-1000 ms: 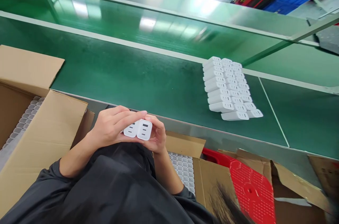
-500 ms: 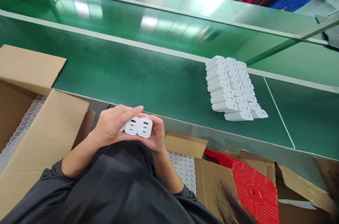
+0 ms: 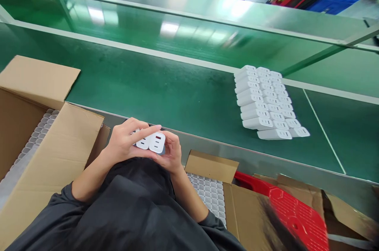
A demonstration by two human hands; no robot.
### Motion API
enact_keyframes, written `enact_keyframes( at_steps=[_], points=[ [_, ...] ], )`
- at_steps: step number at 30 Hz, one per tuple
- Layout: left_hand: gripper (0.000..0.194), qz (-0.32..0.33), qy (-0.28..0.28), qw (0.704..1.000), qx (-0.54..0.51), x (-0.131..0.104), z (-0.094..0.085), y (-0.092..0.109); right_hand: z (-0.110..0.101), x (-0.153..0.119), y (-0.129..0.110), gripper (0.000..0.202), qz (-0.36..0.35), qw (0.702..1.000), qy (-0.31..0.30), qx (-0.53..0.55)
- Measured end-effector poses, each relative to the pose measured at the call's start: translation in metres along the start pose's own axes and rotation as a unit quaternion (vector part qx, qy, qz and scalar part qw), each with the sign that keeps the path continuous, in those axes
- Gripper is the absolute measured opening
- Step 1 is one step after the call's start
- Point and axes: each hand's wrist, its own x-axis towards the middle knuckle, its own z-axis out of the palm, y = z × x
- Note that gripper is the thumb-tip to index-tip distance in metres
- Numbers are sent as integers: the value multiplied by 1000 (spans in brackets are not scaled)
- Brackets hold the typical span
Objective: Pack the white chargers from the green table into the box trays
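White multi-port charger bricks are held side by side in front of my body, their port faces toward me. My left hand is closed around them from the left, with one finger laid across their top. Part of the row is hidden under those fingers. My right hand curls round the right end, its fingers behind and beside the last brick. On the green bench, to the right, lies a stacked block of similar white chargers with ports facing my side.
An open cardboard box with rows of white pieces stands at the left. Another box with similar pieces sits below the bench edge, near a red plastic stool. A metal-framed shelf runs along the back of the green bench.
The held chargers have shifted slightly left, and a gap shows between the end brick and my right palm. My left finger covers more of the row. The whole view has shifted a little.
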Motion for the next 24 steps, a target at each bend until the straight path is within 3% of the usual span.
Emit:
enact_keyframes(
  at_steps=[3,5,7,9,13,18,22,24],
  points=[
    [44,-77,1,994,-72,-7,-1,-7,4,1,-1,61,21,999,-1,-43],
    [43,-188,25,968,-167,-14,0,-13,9,6,-4,68,34,998,-29,-32],
    [46,-316,73,905,-275,-23,2,-17,17,12,-10,79,36,997,-64,-24],
    [52,-399,121,834,-361,-30,3,-20,26,19,-17,78,30,994,-86,-55],
    [62,-434,174,756,-457,-41,-2,-20,43,34,-26,64,-5,989,-105,-103],
    [68,-456,164,654,-581,-53,-14,-23,55,50,-32,62,-9,981,-169,-90],
    [51,-522,229,530,-628,-57,-20,-29,67,58,-33,66,-19,973,-200,-116],
    [43,-547,256,462,-650,-57,-24,-31,74,59,-33,68,-43,973,-186,-129]
  ],
)
